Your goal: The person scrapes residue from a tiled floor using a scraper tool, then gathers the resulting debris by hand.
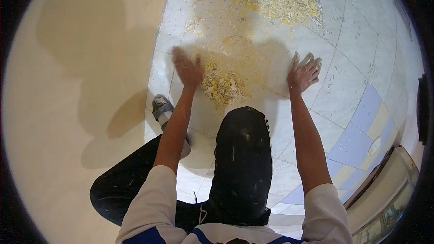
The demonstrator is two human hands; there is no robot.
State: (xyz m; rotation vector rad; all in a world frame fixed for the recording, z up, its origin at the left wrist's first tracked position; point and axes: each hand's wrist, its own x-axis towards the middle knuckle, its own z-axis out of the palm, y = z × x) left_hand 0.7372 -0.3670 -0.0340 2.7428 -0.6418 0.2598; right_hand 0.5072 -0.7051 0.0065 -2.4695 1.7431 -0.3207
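Note:
A small heap of yellow, grey and whitish flakes [224, 85] lies on the tiled floor [312, 122] in front of my bent knee. At the heap's left edge is my left hand [188, 68], slightly smeared by motion, thumb apart from the fingers and nothing in it. Well to the right, over the pale tiles, my right hand [304, 73] is held with fingers spread and a little curled. Whitish dust coats its fingertips, and the palm side shows nothing gripped.
A wider spread of yellow and grey flakes [287, 2] covers the floor farther off. Along the left runs a beige wall [68, 108] with shadows on it. My sandalled foot [162, 106] is near the wall's base. A framed glass panel [391, 210] stands at lower right.

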